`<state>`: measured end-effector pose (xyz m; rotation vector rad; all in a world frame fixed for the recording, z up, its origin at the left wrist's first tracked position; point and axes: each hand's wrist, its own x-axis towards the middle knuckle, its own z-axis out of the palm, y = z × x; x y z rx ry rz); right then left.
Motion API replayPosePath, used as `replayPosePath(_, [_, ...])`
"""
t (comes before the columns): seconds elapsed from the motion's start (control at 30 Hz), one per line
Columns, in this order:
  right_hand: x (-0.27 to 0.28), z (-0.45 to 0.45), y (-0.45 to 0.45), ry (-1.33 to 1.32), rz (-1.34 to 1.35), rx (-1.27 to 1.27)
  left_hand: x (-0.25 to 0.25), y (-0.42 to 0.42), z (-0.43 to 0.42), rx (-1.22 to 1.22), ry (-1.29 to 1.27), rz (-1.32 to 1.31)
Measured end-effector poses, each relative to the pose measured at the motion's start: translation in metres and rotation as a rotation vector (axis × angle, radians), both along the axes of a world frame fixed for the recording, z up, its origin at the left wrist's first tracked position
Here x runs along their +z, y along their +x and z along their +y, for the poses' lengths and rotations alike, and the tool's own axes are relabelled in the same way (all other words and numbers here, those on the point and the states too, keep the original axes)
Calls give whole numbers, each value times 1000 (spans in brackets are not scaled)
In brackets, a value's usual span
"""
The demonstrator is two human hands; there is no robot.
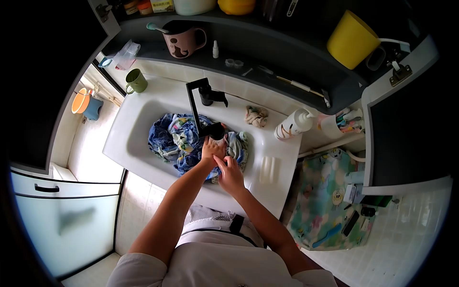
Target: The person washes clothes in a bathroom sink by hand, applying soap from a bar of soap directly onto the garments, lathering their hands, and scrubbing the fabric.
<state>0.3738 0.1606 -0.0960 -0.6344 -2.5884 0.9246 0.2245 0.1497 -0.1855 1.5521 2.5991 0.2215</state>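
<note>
A white sink (138, 138) holds a heap of wet-looking clothes (179, 136), mostly blue with white and green patterned pieces. The black faucet (193, 103) reaches out over the heap. My left hand (210, 149) is just below the faucet head, over the clothes, its fingers extended and their tips partly hidden. Beside it, my right hand (230, 175) touches the left wrist with an outstretched finger, the fingers apart and holding nothing visible.
On the sink's rim are a green mug (136, 81), a crumpled cloth (256, 116), a white pump bottle (293, 124) and a soap dish area (267, 170). A shelf above holds a pink mug (181, 42) and a yellow cup (352, 40). Open cabinet doors flank both sides.
</note>
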Motion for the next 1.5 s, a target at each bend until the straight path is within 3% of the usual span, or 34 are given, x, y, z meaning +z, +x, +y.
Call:
replayPosePath(0.17, [-17, 13, -11, -9, -19, 60, 30, 3, 5, -15, -314, -61])
replayPosePath(0.5, [-33, 24, -32, 141, -206, 76, 32, 5, 10, -86, -434, 11])
replayPosePath(0.63, [-25, 29, -28, -92, -231, 103, 44, 8, 8, -97, -448, 23])
replayPosePath(0.7, [-18, 31, -19, -231, -178, 123, 41, 7, 5, -79, -375, 36])
replayPosePath(0.87, [10, 25, 1, -215, -165, 86, -4, 5, 4, 17, -88, 23])
replayPosePath(0.93, [11, 21, 10, -232, -154, 74, 1, 7, 1, 41, 59, 61])
replayPosePath(1.03, [9, 19, 24, -216, -223, 150, 26, 6, -6, 6, 63, -43])
replayPosePath(1.07, [10, 16, 29, -269, -216, 124, 10, 3, -9, -2, 256, -56])
replayPosePath(1.17, [5, 11, 39, -196, -134, 10, 51, -18, -36, 8, 412, -541])
replayPosePath(1.23, [1, 10, 39, -185, -91, -16, 63, -26, -62, 241, 780, -228])
replayPosePath(1.3, [4, 6, 35, -109, 21, -51, 68, -61, -95, 387, 714, -30])
replayPosePath(1.37, [-5, 4, 27, -44, -8, -3, 55, -100, -123, 523, 682, 1])
replayPosePath(1.43, [0, -2, 10, 67, 13, 0, 18, -142, -145, 796, 552, -130])
replayPosePath(1.5, [1, -10, -5, 57, -49, 60, 2, -174, -164, 896, 359, -341])
